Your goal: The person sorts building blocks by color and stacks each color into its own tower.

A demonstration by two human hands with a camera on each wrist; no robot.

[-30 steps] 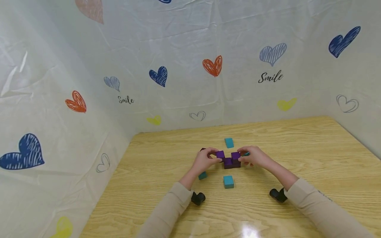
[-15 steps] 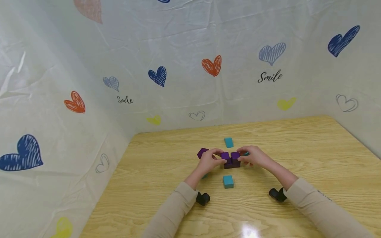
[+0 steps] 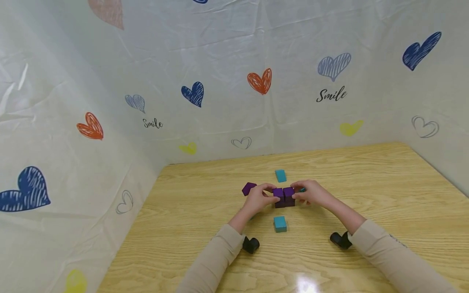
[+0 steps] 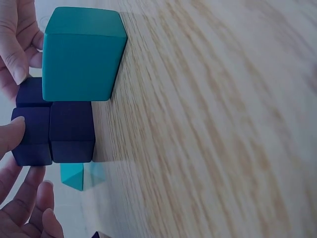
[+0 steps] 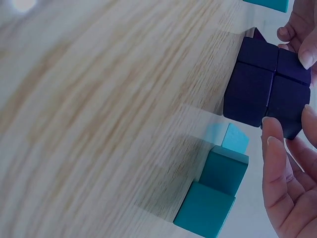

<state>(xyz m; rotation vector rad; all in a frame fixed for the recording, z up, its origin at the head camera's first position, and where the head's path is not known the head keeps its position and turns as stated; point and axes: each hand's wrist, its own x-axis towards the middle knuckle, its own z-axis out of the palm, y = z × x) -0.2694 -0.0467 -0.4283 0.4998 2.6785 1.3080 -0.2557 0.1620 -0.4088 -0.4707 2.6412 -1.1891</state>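
Observation:
Purple cubes form a block two wide and two high near the middle of the table. My left hand (image 3: pixel 258 199) holds the upper left cube (image 3: pixel 278 192) between thumb and fingers. On the other side, my right hand (image 3: pixel 311 193) pinches the upper right cube (image 3: pixel 289 191). Both upper cubes rest on the lower ones, a thin gap between them from above. In the left wrist view a lower cube (image 4: pixel 72 130) stands on the wood under the held one. The right wrist view shows the fingertips (image 5: pixel 271 130) at the upper cube's edge.
A teal block (image 3: pixel 280 224) sits in front of the purple stack and a flatter teal piece (image 3: pixel 280 176) behind it. Another teal block (image 3: pixel 302 189) is partly covered by my right hand. A purple five-sided piece (image 3: pixel 248 188) lies left. A heart-printed sheet (image 3: pixel 220 122) hangs behind the table.
My left hand has moved right with its purple cube and brought it down onto the lower left cube, beside the right one. The right hand has stayed nearly still.

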